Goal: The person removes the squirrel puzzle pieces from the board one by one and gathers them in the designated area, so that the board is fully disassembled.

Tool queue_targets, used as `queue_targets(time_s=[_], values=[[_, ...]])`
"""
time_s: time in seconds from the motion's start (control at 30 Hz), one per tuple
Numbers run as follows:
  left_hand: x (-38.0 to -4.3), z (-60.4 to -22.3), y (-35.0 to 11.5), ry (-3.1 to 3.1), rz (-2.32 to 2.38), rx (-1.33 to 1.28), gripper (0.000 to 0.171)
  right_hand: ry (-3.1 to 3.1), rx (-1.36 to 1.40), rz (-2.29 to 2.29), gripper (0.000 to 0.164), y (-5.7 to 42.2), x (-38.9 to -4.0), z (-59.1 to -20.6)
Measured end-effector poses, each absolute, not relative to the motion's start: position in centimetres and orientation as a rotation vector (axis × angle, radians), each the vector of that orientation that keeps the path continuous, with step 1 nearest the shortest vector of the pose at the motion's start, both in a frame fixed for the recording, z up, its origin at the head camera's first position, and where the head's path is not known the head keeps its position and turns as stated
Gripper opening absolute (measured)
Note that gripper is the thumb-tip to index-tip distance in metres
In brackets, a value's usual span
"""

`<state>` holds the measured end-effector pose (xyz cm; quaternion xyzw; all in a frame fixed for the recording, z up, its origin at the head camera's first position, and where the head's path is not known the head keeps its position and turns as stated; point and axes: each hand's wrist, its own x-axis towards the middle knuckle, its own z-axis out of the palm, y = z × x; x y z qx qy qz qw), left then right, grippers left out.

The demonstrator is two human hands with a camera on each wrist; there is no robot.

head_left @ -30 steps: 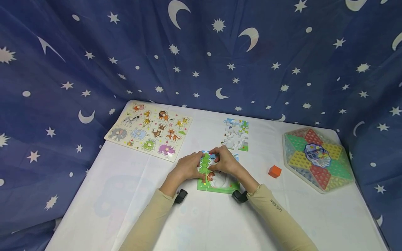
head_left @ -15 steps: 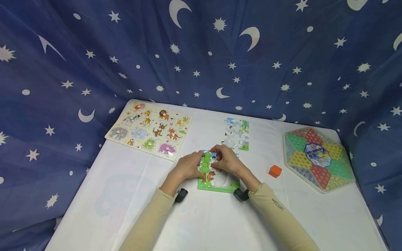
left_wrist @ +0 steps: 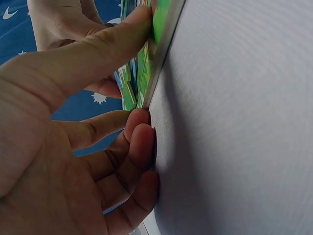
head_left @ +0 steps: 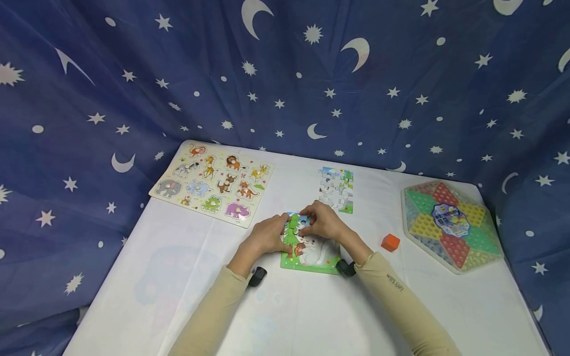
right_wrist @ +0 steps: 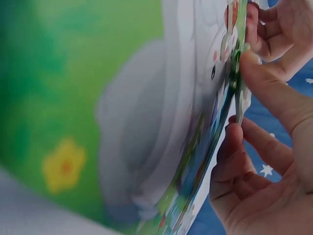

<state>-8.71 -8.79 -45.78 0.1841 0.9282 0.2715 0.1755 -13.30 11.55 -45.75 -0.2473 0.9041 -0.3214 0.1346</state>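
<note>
A jigsaw puzzle board [head_left: 309, 268] with a green tree, a squirrel and a white animal lies flat on the table in the head view. My left hand [head_left: 262, 235] holds its left side, the thumb [left_wrist: 122, 39] on the picture and the other fingers curled at the edge in the left wrist view. Over the board's upper part, my right hand [head_left: 328, 223] pinches a puzzle piece [right_wrist: 242, 100] between thumb and fingers. That piece appears tilted in the right wrist view, and its picture is mostly hidden. Behind the board lies a group of puzzle pieces [head_left: 336, 190].
An animal knob puzzle [head_left: 211, 185] lies at the back left. To the right are an orange block [head_left: 390, 243] and a hexagonal clear box [head_left: 451, 227] with coloured triangles. A star-and-moon cloth [head_left: 285, 74] hangs behind the white-covered table [head_left: 303, 316].
My right hand has shifted slightly up and to the right across the board, showing more of the white animal. The left hand stays at the left edge.
</note>
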Motion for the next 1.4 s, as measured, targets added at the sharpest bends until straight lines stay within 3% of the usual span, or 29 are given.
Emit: queue_targets(time_s=[0.4, 1.4], values=[[-8.6, -45.6, -9.0, 2.623, 0.772, 0.511, 0.086, 2.631, -0.843, -0.978, 0.044, 12.5, -15.2, -45.9], [-8.7, -45.5, -9.0, 2.612, 0.763, 0.543, 0.087, 2.773, -0.532, -0.965, 0.047, 13.6, -24.2, -46.1]])
